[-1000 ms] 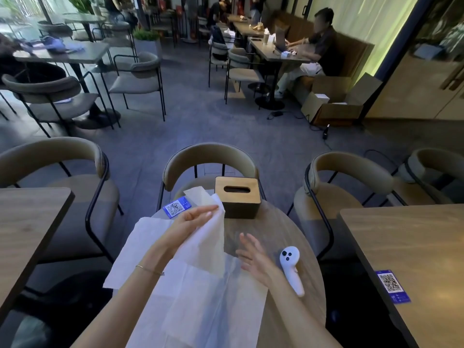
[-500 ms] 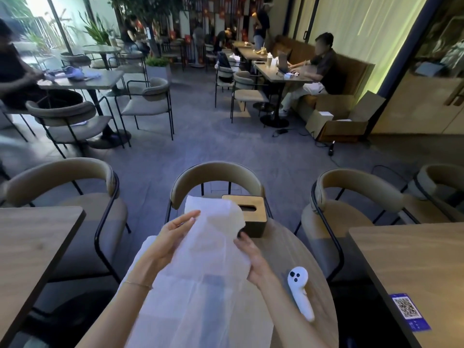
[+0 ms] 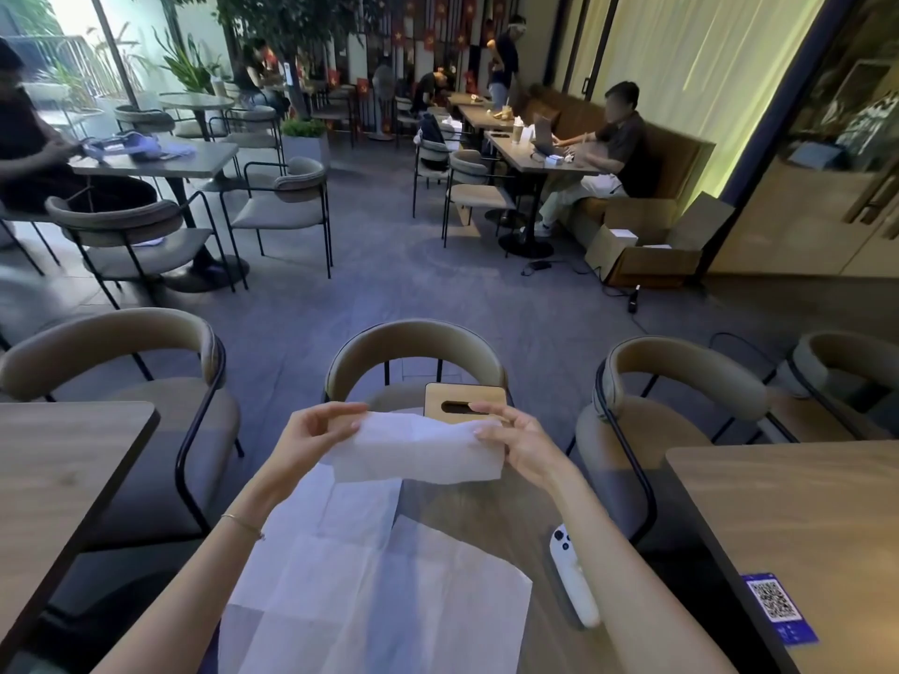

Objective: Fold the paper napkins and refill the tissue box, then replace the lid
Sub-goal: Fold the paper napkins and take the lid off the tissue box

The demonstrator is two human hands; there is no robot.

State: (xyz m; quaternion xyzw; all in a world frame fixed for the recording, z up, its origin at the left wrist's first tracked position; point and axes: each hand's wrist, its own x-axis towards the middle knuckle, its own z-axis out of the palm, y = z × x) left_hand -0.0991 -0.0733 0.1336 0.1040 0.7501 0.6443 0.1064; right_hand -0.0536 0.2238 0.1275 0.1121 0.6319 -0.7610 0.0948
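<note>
Pinching one folded napkin (image 3: 418, 447) by its top corners, left hand (image 3: 316, 432) and right hand (image 3: 523, 442), long axis left to right above the counter (image 3: 486, 518), with the lidded tissue box (image 3: 464, 403) just beyond, nearer the right hand, more napkins (image 3: 369, 591) lying unfolded below.
</note>
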